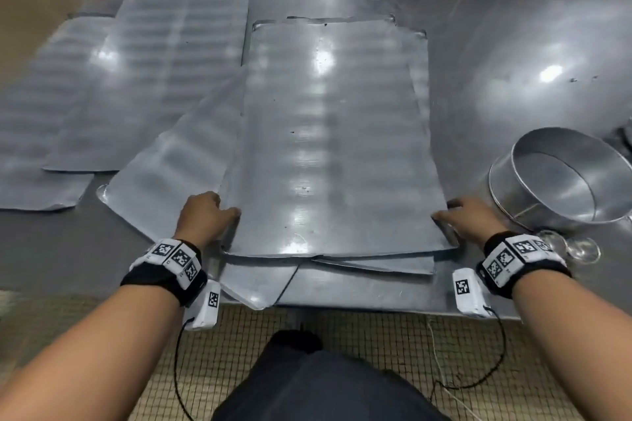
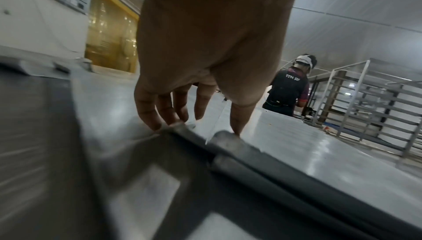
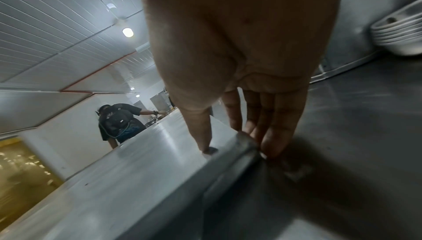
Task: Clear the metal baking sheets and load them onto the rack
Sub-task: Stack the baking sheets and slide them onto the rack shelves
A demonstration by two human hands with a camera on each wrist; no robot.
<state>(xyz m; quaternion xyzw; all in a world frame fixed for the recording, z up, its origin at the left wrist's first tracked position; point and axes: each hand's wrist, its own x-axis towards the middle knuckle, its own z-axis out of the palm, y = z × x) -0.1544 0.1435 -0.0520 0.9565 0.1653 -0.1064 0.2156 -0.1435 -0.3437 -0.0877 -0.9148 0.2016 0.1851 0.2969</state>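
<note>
A stack of flat metal baking sheets lies askew on the steel table (image 1: 376,297) in front of me. The top baking sheet (image 1: 328,147) runs lengthwise away from me. My left hand (image 1: 225,215) pinches its near left rim; in the left wrist view the thumb (image 2: 237,128) sits on the rim and the fingers (image 2: 160,119) curl down its outer side. My right hand (image 1: 448,215) holds the near right rim the same way, thumb (image 3: 205,144) on top, fingers (image 3: 271,142) at the edge. The empty metal rack (image 2: 376,108) stands beyond the table.
More baking sheets (image 1: 154,79) overlap at the left. A round metal tin (image 1: 561,181), a glass piece (image 1: 578,248) and a large steel dome (image 1: 533,79) crowd the right. Stacked bowls (image 3: 402,32) sit further right. Another person (image 2: 287,90) works beyond the table.
</note>
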